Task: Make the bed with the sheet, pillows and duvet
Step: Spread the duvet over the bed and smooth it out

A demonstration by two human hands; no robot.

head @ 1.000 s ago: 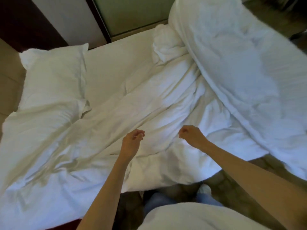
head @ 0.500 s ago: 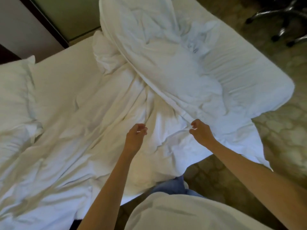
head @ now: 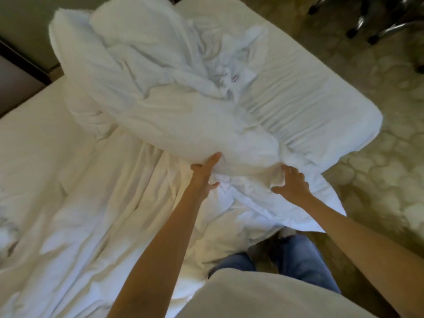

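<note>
Duvet (head: 174, 115) bunched, near edge in right hand (head: 291, 182) grip

I cannot read the tag (head: 235, 77) on the duvet (head: 183, 115): too small. Right hand (head: 292, 183): fingertips sunk in duvet folds, grip undetermined. Bed (head: 321, 99): cut off at the left edge. Chair base (head: 378, 26): cut off at the top edge. Dark patch (head: 9, 242) at far left: blurred, unidentifiable.
</note>
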